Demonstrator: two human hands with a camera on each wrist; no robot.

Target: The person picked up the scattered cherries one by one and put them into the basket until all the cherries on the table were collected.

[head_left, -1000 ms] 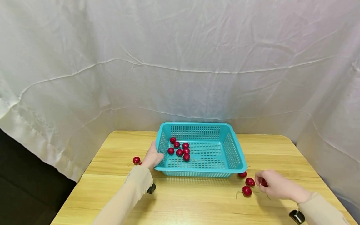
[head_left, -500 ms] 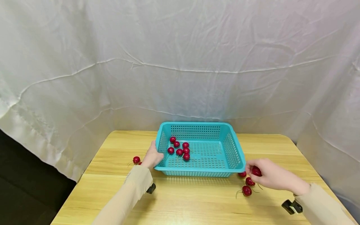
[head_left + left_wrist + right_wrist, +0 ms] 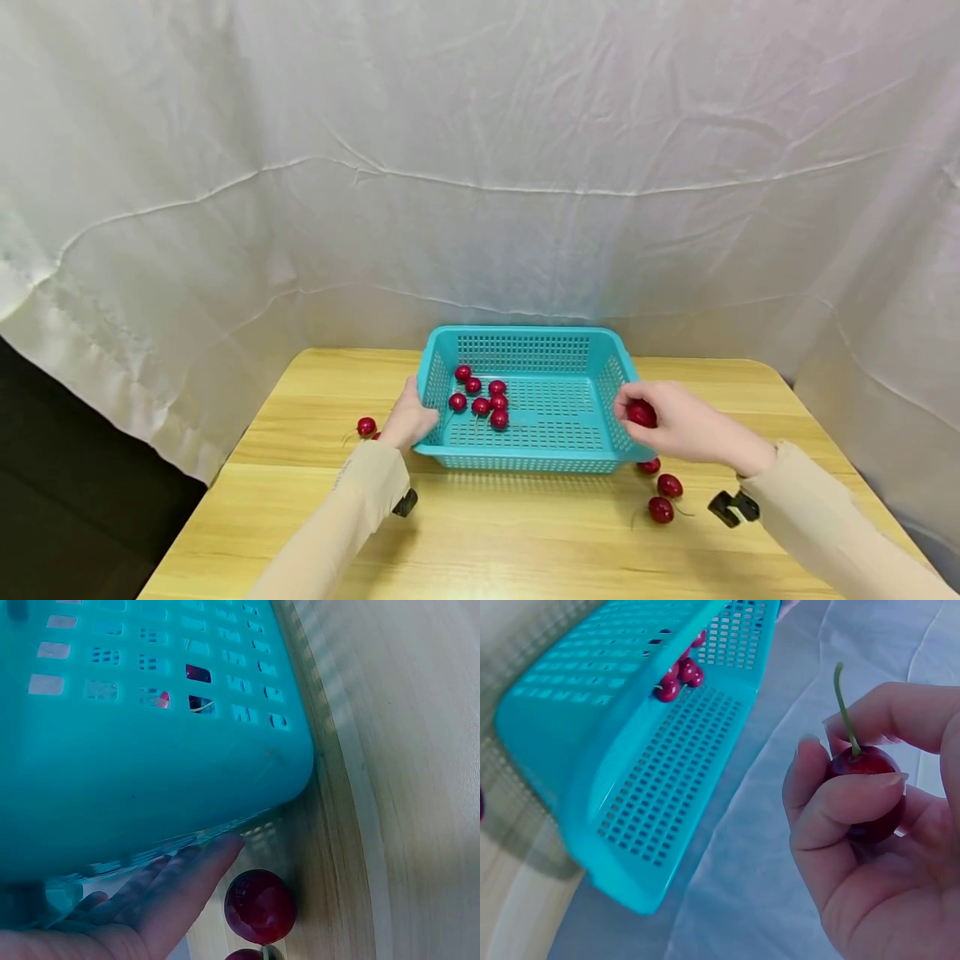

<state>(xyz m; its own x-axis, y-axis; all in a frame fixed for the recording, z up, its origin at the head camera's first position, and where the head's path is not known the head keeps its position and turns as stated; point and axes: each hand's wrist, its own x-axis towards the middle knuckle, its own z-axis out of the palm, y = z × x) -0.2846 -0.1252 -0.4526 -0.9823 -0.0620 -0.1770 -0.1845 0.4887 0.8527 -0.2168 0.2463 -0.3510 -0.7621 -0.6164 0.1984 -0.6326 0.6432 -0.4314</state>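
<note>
Turquoise basket looming across the upper left, red peeking through its slots; lower down, the left grip, fingers out straight, and a dark cherry just beside them on the worktop!

Basket is of smooth turquoise plastic, semi-gloss, perforated in walls and floor, lightly specked at the corner shown in the left wrist view; cherries present smooth, high-gloss skins, the stem a duller finish. Table shows a light wood-grain top, smooth with a low sheen, while the curtain is pale cloth of satiny lustre, creased and ridged. The 2 sleeves are matt beige cloth, the 2 wrist fittings appear to be hard black plastic, partly glossy, and the dark sheet at far left is matt, its material not determinable.
</note>
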